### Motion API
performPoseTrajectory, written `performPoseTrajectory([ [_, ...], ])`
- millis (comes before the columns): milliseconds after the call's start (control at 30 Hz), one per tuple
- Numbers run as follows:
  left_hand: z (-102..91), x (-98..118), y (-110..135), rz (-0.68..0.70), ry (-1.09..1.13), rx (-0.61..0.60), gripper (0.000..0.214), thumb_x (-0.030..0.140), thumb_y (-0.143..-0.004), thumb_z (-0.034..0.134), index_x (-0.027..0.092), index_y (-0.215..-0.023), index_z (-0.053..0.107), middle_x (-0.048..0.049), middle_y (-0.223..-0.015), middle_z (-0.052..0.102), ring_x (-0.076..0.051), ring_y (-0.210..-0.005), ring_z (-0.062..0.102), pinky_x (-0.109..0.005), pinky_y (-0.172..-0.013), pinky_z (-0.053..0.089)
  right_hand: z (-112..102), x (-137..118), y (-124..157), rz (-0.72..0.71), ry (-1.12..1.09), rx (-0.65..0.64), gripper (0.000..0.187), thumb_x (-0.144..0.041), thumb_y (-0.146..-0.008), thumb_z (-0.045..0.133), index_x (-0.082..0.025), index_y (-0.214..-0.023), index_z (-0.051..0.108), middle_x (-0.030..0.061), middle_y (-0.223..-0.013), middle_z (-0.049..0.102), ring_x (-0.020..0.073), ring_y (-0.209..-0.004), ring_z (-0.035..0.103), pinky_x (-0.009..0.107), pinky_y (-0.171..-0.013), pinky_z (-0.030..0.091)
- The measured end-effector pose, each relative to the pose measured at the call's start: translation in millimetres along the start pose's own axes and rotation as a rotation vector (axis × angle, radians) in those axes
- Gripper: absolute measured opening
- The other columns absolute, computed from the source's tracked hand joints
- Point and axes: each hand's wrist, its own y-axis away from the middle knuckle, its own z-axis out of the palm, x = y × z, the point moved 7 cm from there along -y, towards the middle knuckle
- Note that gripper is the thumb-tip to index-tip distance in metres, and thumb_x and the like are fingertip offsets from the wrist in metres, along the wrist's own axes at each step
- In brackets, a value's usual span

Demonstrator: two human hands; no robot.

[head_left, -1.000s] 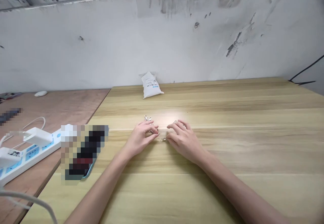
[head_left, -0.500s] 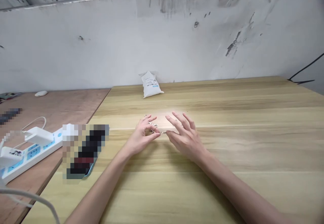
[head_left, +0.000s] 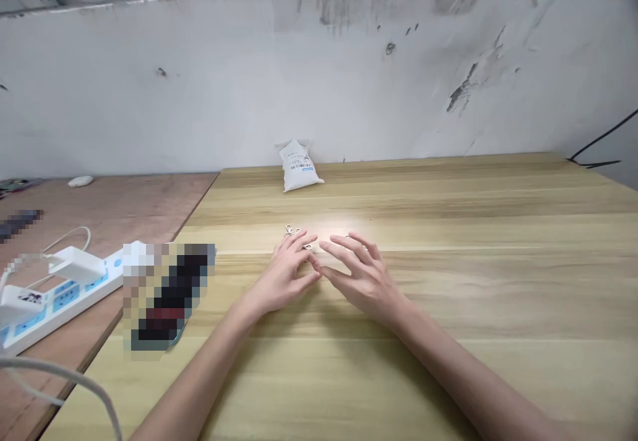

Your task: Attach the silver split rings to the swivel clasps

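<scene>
Loose, half-open curl in the left hand (head_left: 286,276), fingertips over a cluster of small silver lobster clasps (head_left: 295,231), any actual hold hidden by the fingers. Right hand (head_left: 363,279) open and apparently empty, fingers spread, tips just short of another clasp (head_left: 349,236). Both palms low over the wooden tabletop (head_left: 498,295), leaving the clasps within easy finger reach.

A white printed sachet (head_left: 300,167) stood at the far edge of the pale wooden counter (head_left: 498,188), below the peeling wall (head_left: 349,82), while a white power strip (head_left: 64,301) (charger (head_left: 77,265) plugged in) lay on the reddish plywood (head_left: 109,208) alongside.
</scene>
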Motion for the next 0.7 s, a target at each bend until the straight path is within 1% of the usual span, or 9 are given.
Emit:
performPoseTrajectory([
  [167,-0.6,0,0,-0.010,0.054,0.008,0.020,0.039,-0.085,0.067,0.023,-0.095,0.062,-0.0057,-0.148,0.045,-0.031,-0.146,0.025,-0.057,-0.117,0.025,-5,9,-2,0.096,-0.020,0.041,0.016,-0.019,-0.089,0.065,-0.032,-0.097,0.071,0.0019,-0.121,0.068,0.0191,-0.117,0.057,0.041,-0.107,0.039],
  [300,1.0,1,-2,-0.020,0.073,0.054,0.019,0.039,-0.088,0.063,0.025,-0.101,0.063,-0.0046,-0.144,0.050,-0.028,-0.144,0.029,-0.054,-0.117,0.027,-8,13,-4,0.158,-0.060,0.065,0.014,-0.021,-0.090,0.064,-0.030,-0.087,0.073,0.0027,-0.115,0.069,0.0196,-0.112,0.059,0.038,-0.100,0.042],
  [400,0.1,3,-4,-0.020,0.089,0.086,0.013,0.035,-0.091,0.060,0.026,-0.095,0.067,-0.0031,-0.140,0.054,-0.026,-0.141,0.033,-0.052,-0.116,0.028,-10,18,-4,0.228,-0.121,0.107,0.015,-0.021,-0.090,0.062,-0.030,-0.087,0.074,0.0042,-0.111,0.070,0.0205,-0.109,0.060,0.037,-0.093,0.044],
  [500,-5.1,4,-5,-0.021,0.117,0.129,0.013,0.032,-0.092,0.060,0.025,-0.087,0.070,-0.0027,-0.136,0.057,-0.026,-0.138,0.037,-0.051,-0.116,0.029,-12,25,-2,0.303,-0.153,0.122,0.015,-0.021,-0.091,0.061,-0.028,-0.085,0.074,0.0053,-0.109,0.070,0.0215,-0.107,0.060,0.036,-0.088,0.045],
  [600,-11.9,4,-5,-0.033,0.143,0.181,0.015,0.032,-0.092,0.059,0.025,-0.085,0.071,-0.0029,-0.133,0.059,-0.026,-0.135,0.042,-0.052,-0.117,0.027,-11,29,-1,0.339,-0.154,0.113,0.015,-0.023,-0.092,0.061,-0.027,-0.084,0.073,0.0051,-0.109,0.070,0.0217,-0.105,0.061,0.036,-0.087,0.044],
  [700,-13.3,3,-4,-0.049,0.158,0.198,0.014,0.034,-0.090,0.061,0.025,-0.086,0.072,-0.0036,-0.132,0.059,-0.026,-0.133,0.044,-0.052,-0.117,0.026,-11,30,0,0.346,-0.157,0.118,0.015,-0.023,-0.092,0.061,-0.027,-0.085,0.074,0.0053,-0.108,0.070,0.0218,-0.105,0.060,0.036,-0.088,0.043],
])
